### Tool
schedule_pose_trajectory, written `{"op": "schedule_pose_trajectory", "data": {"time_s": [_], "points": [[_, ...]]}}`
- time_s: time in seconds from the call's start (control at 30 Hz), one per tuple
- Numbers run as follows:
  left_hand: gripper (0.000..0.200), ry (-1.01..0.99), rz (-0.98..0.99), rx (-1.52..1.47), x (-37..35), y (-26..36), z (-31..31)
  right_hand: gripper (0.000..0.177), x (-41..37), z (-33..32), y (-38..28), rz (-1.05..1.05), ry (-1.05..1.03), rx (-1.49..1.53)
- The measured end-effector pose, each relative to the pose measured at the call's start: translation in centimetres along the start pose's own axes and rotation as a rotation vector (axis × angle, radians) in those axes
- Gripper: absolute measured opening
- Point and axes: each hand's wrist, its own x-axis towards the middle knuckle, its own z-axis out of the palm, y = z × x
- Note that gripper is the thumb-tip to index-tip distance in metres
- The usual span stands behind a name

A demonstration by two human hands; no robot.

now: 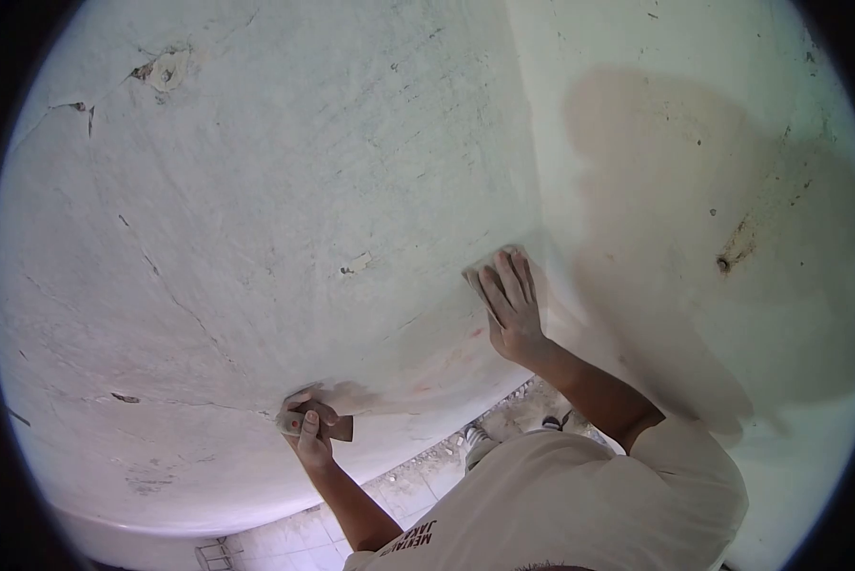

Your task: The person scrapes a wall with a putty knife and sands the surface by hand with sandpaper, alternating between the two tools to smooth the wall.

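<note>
My right hand [515,309] lies against the wall [351,143] near the corner, its fingers pressing a thin grey sheet [480,278] flat to the surface. Lower and to the left, my left hand [311,433] is closed around a small brown and grey tool [337,425] close to the same wall. What the tool is cannot be made out clearly. Cracks and a small chipped patch [359,263] mark the wall between and above the hands.
A second wall [637,171] meets the first at the right and carries a shadow and a small hole [724,265]. Below are a tiled floor [294,542] with debris, my shoes [480,445], and a metal frame [215,555] at the lower left.
</note>
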Motion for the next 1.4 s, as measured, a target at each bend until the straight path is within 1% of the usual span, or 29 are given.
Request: {"op": "schedule_pose_trajectory", "data": {"time_s": [0.1, 0.2, 0.3, 0.4, 0.5, 0.63, 0.7, 0.8, 0.9, 1.0, 1.1, 1.2, 1.23, 1.33, 1.37, 1.4], "points": [[0.037, -0.009, -0.01, 0.012, -0.1, -0.1, -0.5, 0.073, -2.5, 0.6, 1.2, 0.01, -0.03, -0.1], [0.037, -0.029, -0.005, -0.012, -0.1, -0.1, -0.5, 0.076, 0.2, -1.2, -0.4, 0.049, -0.034, -0.02], [0.037, -0.039, 0.004, -0.029, -0.3, -0.7, -1.1, 0.075, 2.3, -1.6, -0.9, 0.007, 0.007, -0.073], [0.038, -0.024, 0.022, -0.03, -0.2, -0.4, -0.5, 0.071, 0.1, -0.8, 0.1, 0.037, -0.034, -0.056], [0.036, -0.045, 0.02, -0.026, -0.1, -0.2, -0.5, 0.068, -3.2, 0.3, 2.1, 0.018, -0.117, -0.152], [0.033, -0.086, -0.005, -0.049, -0.2, -0.8, -1.6, 0.062, 1.8, -1.0, 1.0, 0.013, -0.014, -0.097], [0.033, -0.071, 0.007, -0.058, -0.2, -0.7, -1.1, 0.06, 3.6, -1.3, 0.7, 0.003, 0.059, -0.057], [0.034, -0.051, 0.024, -0.04, -0.1, -0.1, -0.3, 0.054, -0.2, 1.0, 2.8, 0.03, 0.084, -0.016], [0.035, -0.055, 0.01, -0.025, -0.2, -0.3, -0.8, 0.049, -7.0, 3.3, 5.3, 0.103, -0.012, -0.044], [0.037, -0.066, 0.012, -0.012, -0.2, -0.4, -0.9, 0.047, -7.3, 2.7, 4.9, 0.18, -0.001, 0.034], [0.04, -0.073, 0.008, 0.008, -0.2, -0.7, -1.3, 0.049, -6.1, 2.9, 2.5, 0.303, 0.113, 0.188], [0.04, -0.033, 0.006, -0.011, -0.1, -0.6, -0.9, 0.053, -6.7, 3.0, 0.8, 0.082, -0.08, 0.12], [0.04, -0.014, 0.006, -0.024, -0.1, -0.4, -0.7, 0.057, -7.0, 3.0, 0.5, 0.015, -0.148, 0.146], [0.04, -0.018, -0.009, -0.015, -0.2, -0.3, -0.7, 0.058, -7.2, 3.0, 2.2, -0.028, -0.169, 0.048], [0.04, -0.023, -0.007, -0.015, -0.2, -0.2, -0.7, 0.056, -6.7, 2.9, 2.9, -0.068, -0.104, 0.036], [0.04, -0.028, -0.007, -0.016, -0.1, -0.2, -0.5, 0.055, -6.1, 2.6, 3.4, -0.039, -0.056, 0.022]]}}
